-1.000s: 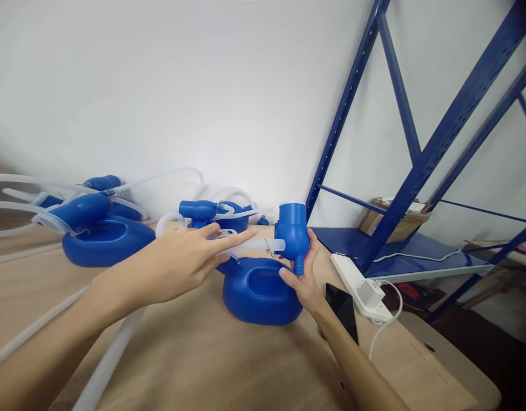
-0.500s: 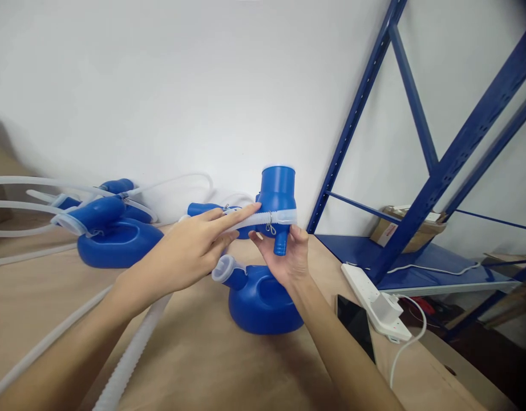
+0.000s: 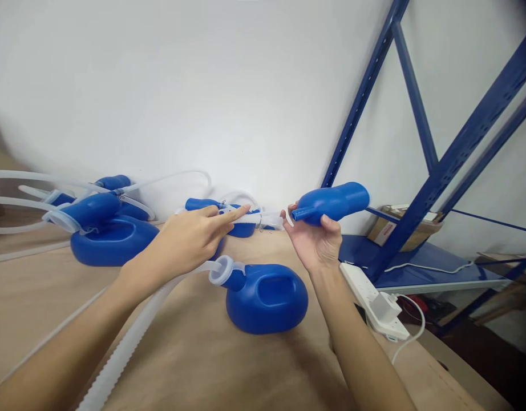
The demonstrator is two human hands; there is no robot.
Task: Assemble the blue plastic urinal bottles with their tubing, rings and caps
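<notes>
Your left hand (image 3: pixel 194 231) seems to grip the tube (image 3: pixel 248 219) while your right hand (image 3: pixel 316 244) holds the cup (image 3: pixel 338 200) near the table's (image 3: pixel 181 354) far-right corner.

The left hand (image 3: pixel 194 234) grips a translucent corrugated tube (image 3: pixel 249 218), its end, with a metal clip (image 3: pixel 261 222) around it, near the narrow spout of a blue plastic funnel-shaped piece (image 3: pixel 335 201). The right hand (image 3: pixel 316 245) holds that piece tilted, wide end to the right. Below, a blue handled jug (image 3: pixel 267 315) stands on the tabletop (image 3: pixel 194 365), left of a white power strip (image 3: pixel 355 283). Another blue jug (image 3: pixel 98 251) stands at left; a blue metal rack (image 3: pixel 451 171) bears a cardboard box (image 3: pixel 380 231).
</notes>
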